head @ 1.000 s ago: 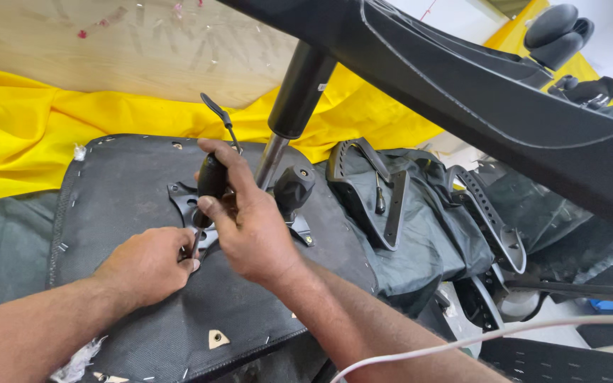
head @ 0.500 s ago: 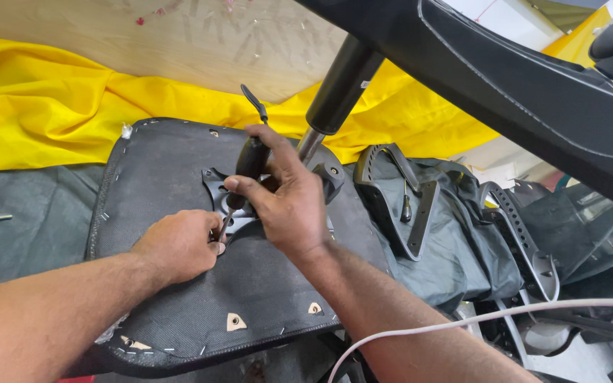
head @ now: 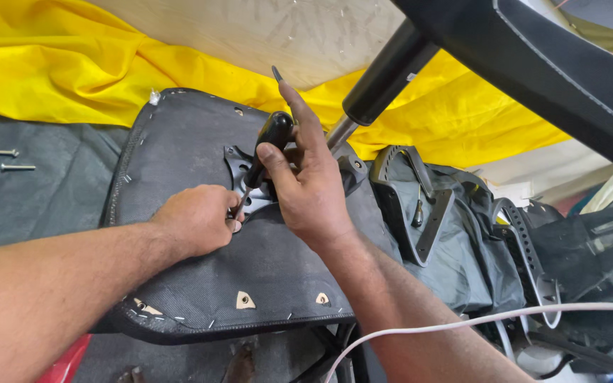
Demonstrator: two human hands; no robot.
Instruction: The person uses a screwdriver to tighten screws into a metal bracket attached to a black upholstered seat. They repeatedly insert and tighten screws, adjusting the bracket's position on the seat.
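On the upturned seat base (head: 179, 142), the right hand (head: 306, 188) grips a black-handled screwdriver (head: 264, 152) over the metal plate (head: 239, 167); beside it, left hand (head: 196, 216) fingers pinch at its tip.

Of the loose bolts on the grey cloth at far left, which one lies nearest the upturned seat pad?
The lower full-length bolt: its tip reaches closest to the black seat pad. The bolt above it sits farther left.
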